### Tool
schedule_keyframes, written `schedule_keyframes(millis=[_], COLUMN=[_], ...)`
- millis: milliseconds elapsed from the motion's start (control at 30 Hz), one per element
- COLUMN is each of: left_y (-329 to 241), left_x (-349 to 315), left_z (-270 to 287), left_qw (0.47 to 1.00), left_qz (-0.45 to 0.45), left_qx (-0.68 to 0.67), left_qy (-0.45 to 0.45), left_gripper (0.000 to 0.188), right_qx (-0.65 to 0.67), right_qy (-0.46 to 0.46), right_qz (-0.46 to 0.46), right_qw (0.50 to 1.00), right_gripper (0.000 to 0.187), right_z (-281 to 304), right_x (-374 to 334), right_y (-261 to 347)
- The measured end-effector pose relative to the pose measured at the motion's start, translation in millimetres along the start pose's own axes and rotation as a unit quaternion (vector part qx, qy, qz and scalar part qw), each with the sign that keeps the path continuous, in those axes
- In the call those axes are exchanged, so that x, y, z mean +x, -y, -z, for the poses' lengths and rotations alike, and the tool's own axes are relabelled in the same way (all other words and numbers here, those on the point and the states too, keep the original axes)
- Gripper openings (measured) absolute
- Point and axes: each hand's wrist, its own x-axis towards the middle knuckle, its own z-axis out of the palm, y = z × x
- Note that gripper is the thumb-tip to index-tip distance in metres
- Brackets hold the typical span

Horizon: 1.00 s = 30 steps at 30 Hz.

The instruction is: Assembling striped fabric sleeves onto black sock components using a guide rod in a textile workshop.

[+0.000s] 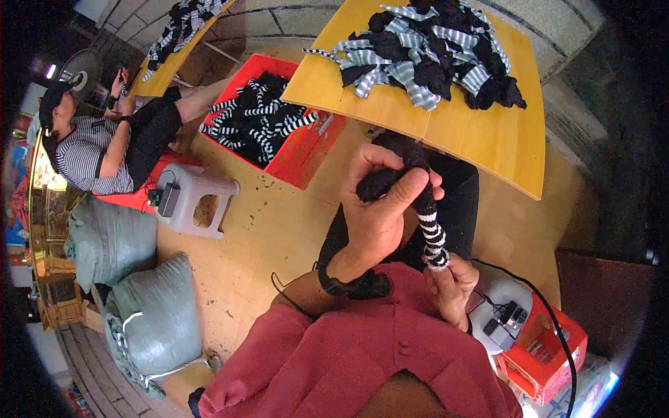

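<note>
Just below the table's front edge, I hold a black-and-white striped knitted tube (pixel 432 233), sock-like and bunched into folds at its lower end. My left hand (pixel 382 212) is closed round its upper black part, thumb laid across the front. A fuzzy black bunch (pixel 378 184) sticks out between the same hand's thumb and fingers. Closer to my body, my right hand (pixel 453 289) pinches the tube's striped lower end. Whether anything is inside the tube is hidden. On the yellow table (pixel 341 97) lies a heap of black and grey-striped knitted pieces (pixel 425 52).
A red crate (pixel 306 164) of striped knits (pixel 261 118) stands left of the table. Further left, a person (pixel 97 153) works beside a grey stool (pixel 198 198). Stuffed sacks (pixel 157 317) sit at lower left. A black cable (pixel 550 313) curves past a red crate (pixel 550 355) at right.
</note>
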Motion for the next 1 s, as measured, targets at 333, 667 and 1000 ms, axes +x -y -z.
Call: schedule_keyframes(millis=[333,667,1000], left_y=[8,-7,-16], left_x=[-8,11,20], left_z=[-6,8,23], left_qw=[1.000,0.997,0.992], left_qz=[-0.027,0.053,0.072], left_qx=[-0.004,-0.062,0.103], left_qy=[-0.008,0.000,-0.003], left_gripper=[0.019,0.013,0.017], right_qx=[-0.109,-0.118,-0.092], right_qy=[-0.022,-0.034,-0.033], right_qz=[0.007,0.042,-0.013], right_qw=[0.994,0.992,0.995], right_gripper=[0.009,0.007,0.008], right_z=[-6,0,1], right_x=[-1,-2,-5], right_y=[2,-1,-3])
